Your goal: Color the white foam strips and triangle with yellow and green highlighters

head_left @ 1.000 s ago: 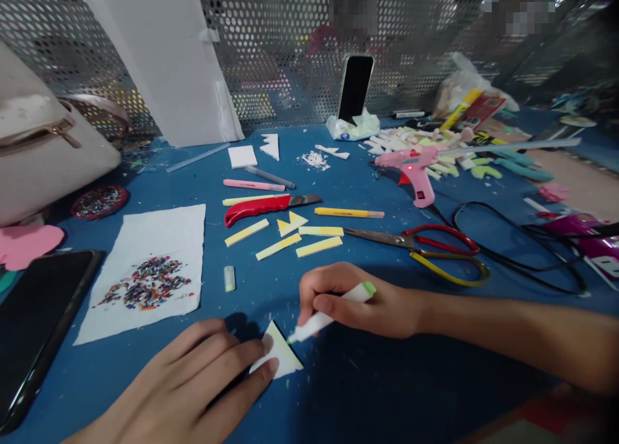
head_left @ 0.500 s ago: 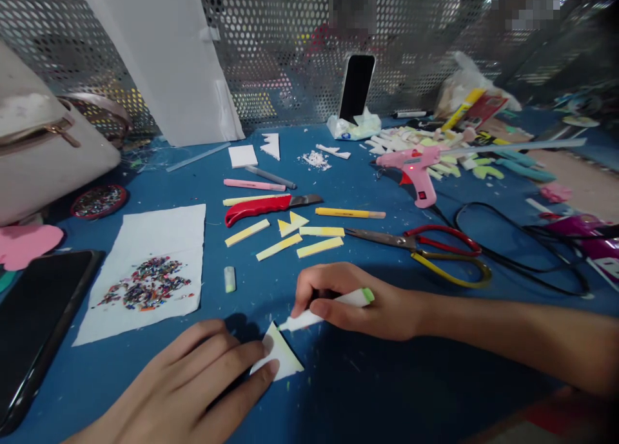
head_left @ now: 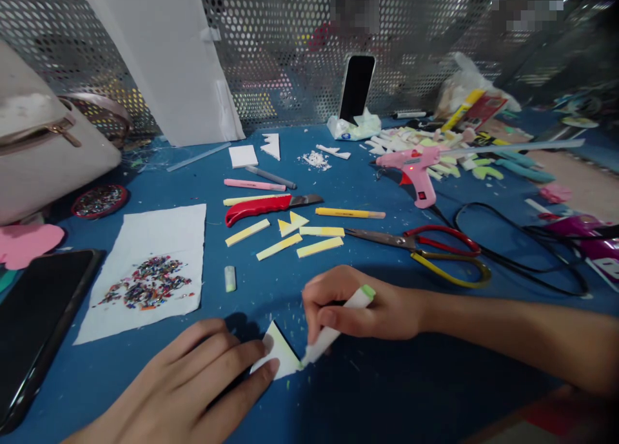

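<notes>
My right hand (head_left: 355,305) grips a white marker (head_left: 333,331) with a green end, its tip at the lower right corner of a white triangular piece (head_left: 280,354). Pale green runs along that piece's right edge. The fingers of my left hand (head_left: 213,373) lie spread, two fingertips pressing the triangle's left side onto the blue table (head_left: 377,392). A marker cap (head_left: 229,279) lies above the left hand. Beyond the hands are several yellow-topped strips (head_left: 320,247) and small yellow triangular pieces (head_left: 293,224).
Scissors (head_left: 406,241), a red cutter (head_left: 261,209) and a pink glue gun (head_left: 418,167) with a black cable lie beyond the hands. Beads rest on a white cloth (head_left: 188,238) at left, beside a dark phone (head_left: 43,321). Another phone (head_left: 356,86) stands at the back.
My right hand has tilted the marker more upright and drawn its tip down the triangle's right edge, from the top corner to the lower right corner. My left hand has stayed in place.
</notes>
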Available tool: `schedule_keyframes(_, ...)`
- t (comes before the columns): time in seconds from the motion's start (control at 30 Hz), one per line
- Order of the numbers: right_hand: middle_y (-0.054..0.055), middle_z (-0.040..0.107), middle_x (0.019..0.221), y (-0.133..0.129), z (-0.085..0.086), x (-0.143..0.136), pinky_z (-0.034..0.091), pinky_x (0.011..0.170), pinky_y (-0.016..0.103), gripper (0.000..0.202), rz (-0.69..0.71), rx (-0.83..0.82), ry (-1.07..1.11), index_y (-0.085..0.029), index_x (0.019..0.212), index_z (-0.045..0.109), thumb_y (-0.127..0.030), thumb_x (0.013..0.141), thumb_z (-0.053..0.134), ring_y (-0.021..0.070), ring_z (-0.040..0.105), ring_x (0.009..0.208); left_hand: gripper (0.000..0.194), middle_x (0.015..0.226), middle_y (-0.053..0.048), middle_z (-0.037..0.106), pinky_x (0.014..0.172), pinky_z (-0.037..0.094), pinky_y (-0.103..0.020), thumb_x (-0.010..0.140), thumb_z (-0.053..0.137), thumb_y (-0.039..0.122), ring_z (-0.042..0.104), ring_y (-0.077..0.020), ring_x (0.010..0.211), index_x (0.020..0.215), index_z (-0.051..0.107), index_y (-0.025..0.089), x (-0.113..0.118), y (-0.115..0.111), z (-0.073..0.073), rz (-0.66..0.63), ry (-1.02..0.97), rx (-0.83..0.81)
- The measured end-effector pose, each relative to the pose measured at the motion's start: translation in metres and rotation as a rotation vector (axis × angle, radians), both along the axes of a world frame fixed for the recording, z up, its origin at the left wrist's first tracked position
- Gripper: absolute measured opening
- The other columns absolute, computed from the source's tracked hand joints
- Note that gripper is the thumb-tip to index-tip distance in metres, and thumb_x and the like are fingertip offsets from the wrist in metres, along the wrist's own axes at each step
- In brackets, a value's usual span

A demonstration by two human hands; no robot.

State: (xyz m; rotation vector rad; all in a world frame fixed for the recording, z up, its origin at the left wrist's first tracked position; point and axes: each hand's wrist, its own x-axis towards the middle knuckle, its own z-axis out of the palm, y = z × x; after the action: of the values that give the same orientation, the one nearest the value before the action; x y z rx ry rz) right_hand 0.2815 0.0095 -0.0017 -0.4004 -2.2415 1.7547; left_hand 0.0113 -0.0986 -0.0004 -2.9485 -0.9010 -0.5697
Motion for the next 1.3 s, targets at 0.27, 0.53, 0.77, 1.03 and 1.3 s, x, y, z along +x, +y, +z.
schedule_keyframes(0.27,0.006,0.064,0.079,0.0004,0.0029,-0.0002,0.042,0.069,0.025,0.045,0.004,0.044,0.002,-0.010,0.093,0.070,-0.044,0.104,0.043,0.0142,0.057,0.074,0.045,0.117,-0.005,0.068,0.107,0.028,-0.037,0.111,0.025,0.025,0.054,-0.0186,0.099,0.121,0.068,0.019,-0.0004,-0.0014,-0.0022,-0.002,-0.009,-0.022)
schedule_keyframes(0.53,0.008,0.066,0.086,0.0002,0.0031,-0.0001,0.043,0.071,0.026,0.047,-0.016,0.055,-0.008,-0.010,0.096,0.069,-0.048,0.104,0.043,0.0152,0.057,0.078,0.044,0.116,-0.006,0.068,0.101,0.037,-0.038,0.110,0.026,0.028,0.057,-0.0189,0.097,0.122,0.068,0.020,-0.0011,-0.0014,-0.0028,0.013,0.001,-0.004)
schedule_keyframes(0.77,0.008,0.066,0.088,0.0005,0.0051,0.0003,0.043,0.073,0.027,0.044,-0.011,0.072,-0.012,-0.009,0.100,0.068,-0.045,0.104,0.043,0.0156,0.058,0.080,0.048,0.116,-0.007,0.068,0.103,0.031,-0.040,0.112,0.024,0.032,0.056,-0.0204,0.099,0.122,0.068,0.017,-0.0012,0.0000,-0.0038,-0.018,-0.016,-0.014)
schedule_keyframes(1.03,0.008,0.066,0.083,0.0004,0.0030,0.0000,0.042,0.068,0.025,0.038,-0.016,0.057,-0.001,-0.009,0.097,0.068,-0.038,0.104,0.045,0.0146,0.057,0.075,0.046,0.115,-0.006,0.068,0.100,0.035,-0.038,0.111,0.024,0.027,0.058,-0.0197,0.096,0.120,0.069,0.018,0.0009,-0.0001,-0.0017,0.001,-0.019,0.003)
schedule_keyframes(1.3,0.007,0.065,0.083,0.0008,0.0039,0.0006,0.043,0.070,0.025,0.037,0.000,0.091,-0.014,-0.009,0.096,0.068,-0.037,0.104,0.045,0.0144,0.058,0.076,0.045,0.114,-0.006,0.068,0.101,0.036,-0.036,0.111,0.026,0.030,0.056,-0.0183,0.096,0.120,0.069,0.018,-0.0016,0.0042,0.0000,-0.024,-0.001,0.018)
